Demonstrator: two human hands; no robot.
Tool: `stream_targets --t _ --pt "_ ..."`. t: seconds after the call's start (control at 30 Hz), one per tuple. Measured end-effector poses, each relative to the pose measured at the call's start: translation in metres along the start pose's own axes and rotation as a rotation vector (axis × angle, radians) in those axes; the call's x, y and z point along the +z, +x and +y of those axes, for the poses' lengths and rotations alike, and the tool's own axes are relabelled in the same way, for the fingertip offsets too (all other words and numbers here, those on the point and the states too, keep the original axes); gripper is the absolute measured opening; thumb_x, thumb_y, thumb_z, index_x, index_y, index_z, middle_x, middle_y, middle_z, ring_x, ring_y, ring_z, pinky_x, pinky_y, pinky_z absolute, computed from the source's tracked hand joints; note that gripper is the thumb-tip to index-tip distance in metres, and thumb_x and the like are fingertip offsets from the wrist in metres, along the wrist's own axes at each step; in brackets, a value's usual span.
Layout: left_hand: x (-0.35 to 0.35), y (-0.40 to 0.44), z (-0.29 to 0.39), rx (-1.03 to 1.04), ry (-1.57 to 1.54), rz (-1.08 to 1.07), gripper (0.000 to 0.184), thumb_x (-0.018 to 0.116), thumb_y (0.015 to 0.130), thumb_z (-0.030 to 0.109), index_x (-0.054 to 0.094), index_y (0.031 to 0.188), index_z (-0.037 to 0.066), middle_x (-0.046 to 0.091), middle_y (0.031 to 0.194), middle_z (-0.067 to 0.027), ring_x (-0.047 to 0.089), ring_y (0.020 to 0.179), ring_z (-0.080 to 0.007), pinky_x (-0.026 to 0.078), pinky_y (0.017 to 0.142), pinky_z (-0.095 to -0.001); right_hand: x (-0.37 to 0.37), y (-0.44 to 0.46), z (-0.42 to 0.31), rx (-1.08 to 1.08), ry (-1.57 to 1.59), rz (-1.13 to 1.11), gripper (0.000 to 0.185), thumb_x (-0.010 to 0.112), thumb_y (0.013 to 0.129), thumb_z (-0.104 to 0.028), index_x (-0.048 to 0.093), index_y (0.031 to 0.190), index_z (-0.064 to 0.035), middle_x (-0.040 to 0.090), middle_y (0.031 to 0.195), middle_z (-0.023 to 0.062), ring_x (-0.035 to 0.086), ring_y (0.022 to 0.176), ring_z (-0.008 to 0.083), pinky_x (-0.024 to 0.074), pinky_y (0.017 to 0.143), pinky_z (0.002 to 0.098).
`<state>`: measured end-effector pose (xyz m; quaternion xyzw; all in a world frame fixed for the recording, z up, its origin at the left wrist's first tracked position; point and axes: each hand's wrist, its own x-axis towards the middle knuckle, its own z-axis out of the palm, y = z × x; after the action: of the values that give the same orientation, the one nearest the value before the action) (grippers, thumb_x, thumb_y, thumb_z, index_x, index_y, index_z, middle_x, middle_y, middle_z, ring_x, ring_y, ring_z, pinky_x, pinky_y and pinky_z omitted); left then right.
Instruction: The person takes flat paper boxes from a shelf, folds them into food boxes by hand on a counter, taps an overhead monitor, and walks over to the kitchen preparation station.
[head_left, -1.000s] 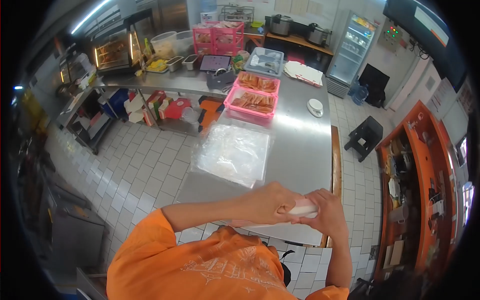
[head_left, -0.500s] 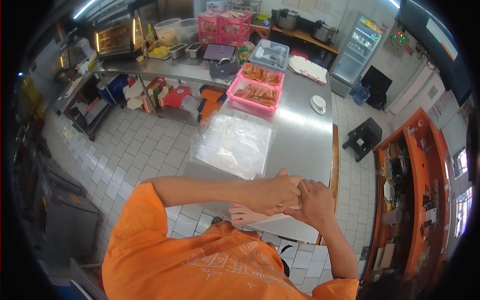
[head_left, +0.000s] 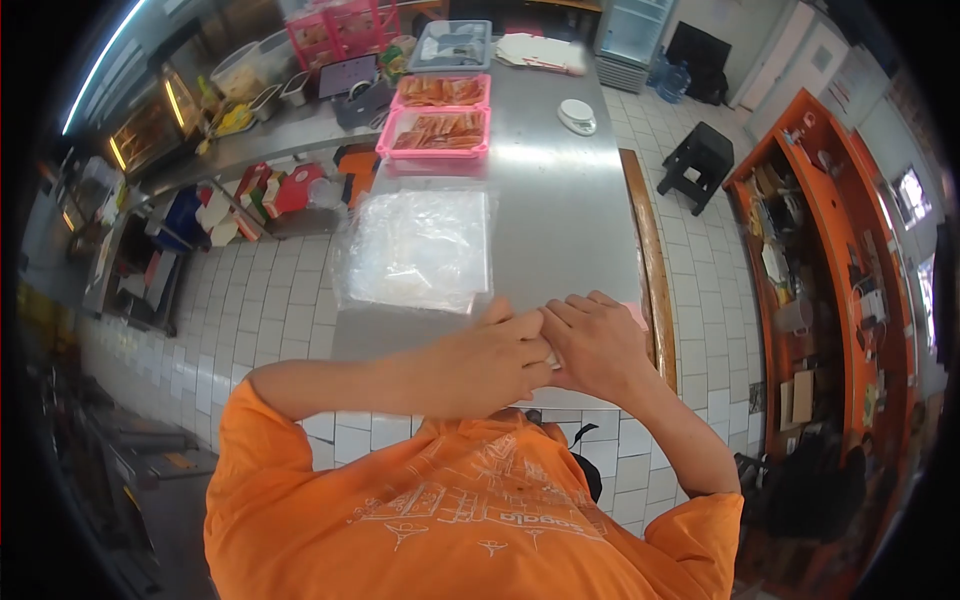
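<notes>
My left hand (head_left: 507,357) and my right hand (head_left: 597,342) meet over the near end of the steel table (head_left: 560,230). The fingers of both are curled and closed, pressed together around a small whitish thing (head_left: 553,360) that is mostly hidden. A pale pink edge (head_left: 634,316) shows just beyond my right hand; whether it belongs to the held thing I cannot tell. Ahead of my left hand lies a stack of clear plastic bags or sheets (head_left: 415,250), flat on the table inside loose, crinkled wrap.
Two pink trays (head_left: 435,155) with packed orange-brown food stand farther up the table, before a grey tub (head_left: 450,45). A white kitchen scale (head_left: 577,117) sits near the right edge. A black stool (head_left: 697,165) and orange shelves (head_left: 815,200) are to the right.
The view has tipped down and shifted. Both hands stay together. A pink piece seen under my left wrist earlier no longer shows there; a pink edge now shows beyond my right hand.
</notes>
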<state>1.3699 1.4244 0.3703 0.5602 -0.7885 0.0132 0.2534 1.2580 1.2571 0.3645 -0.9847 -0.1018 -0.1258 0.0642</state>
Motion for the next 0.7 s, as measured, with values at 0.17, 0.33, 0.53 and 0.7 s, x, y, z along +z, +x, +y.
stream_targets --t 0.17,0.33,0.53,0.7 --pt "0.003 0.01 0.018 0.117 0.392 -0.162 0.013 0.061 0.075 0.013 0.053 0.066 0.009 0.049 0.077 -0.0044 0.046 0.082 -0.0216 0.036 0.07 -0.039 0.01 0.002 0.004 0.004 0.004 -0.03 0.054 0.074 0.065 -0.051 0.057 0.095 -0.0082 0.059 0.084 0.0035 0.062 0.084 0.0209 0.0454 0.074 0.0352" --pt "0.013 -0.008 0.02 0.464 -0.113 -0.063 0.019 0.064 0.071 0.018 0.061 0.086 0.007 0.052 0.085 -0.0055 0.045 0.081 -0.0237 0.035 0.066 -0.0395 0.01 0.001 0.007 -0.02 0.049 0.023 0.057 0.074 0.064 -0.053 0.058 0.096 -0.008 0.06 0.083 0.004 0.062 0.083 0.0216 0.0452 0.074 0.0351" --pt "-0.054 0.018 0.008 -0.19 -0.102 0.045 0.027 0.071 0.067 0.011 0.064 0.093 0.009 0.053 0.088 -0.0067 0.05 0.085 -0.0281 0.039 0.071 -0.0422 0.012 -0.009 0.002 0.017 0.029 0.079 0.06 0.07 0.066 -0.059 0.057 0.094 -0.0074 0.059 0.085 0.0047 0.061 0.081 0.024 0.0441 0.074 0.0349" --pt "-0.052 -0.004 0.001 -0.238 -0.221 -0.146 0.034 0.073 0.065 0.005 0.07 0.098 0.011 0.061 0.098 -0.0088 0.06 0.09 -0.0283 0.048 0.075 -0.035 0.013 -0.01 -0.001 0.001 0.055 -0.025 0.068 0.073 0.061 -0.061 0.056 0.099 -0.008 0.06 0.088 0.0034 0.06 0.085 0.0225 0.0439 0.075 0.0356"
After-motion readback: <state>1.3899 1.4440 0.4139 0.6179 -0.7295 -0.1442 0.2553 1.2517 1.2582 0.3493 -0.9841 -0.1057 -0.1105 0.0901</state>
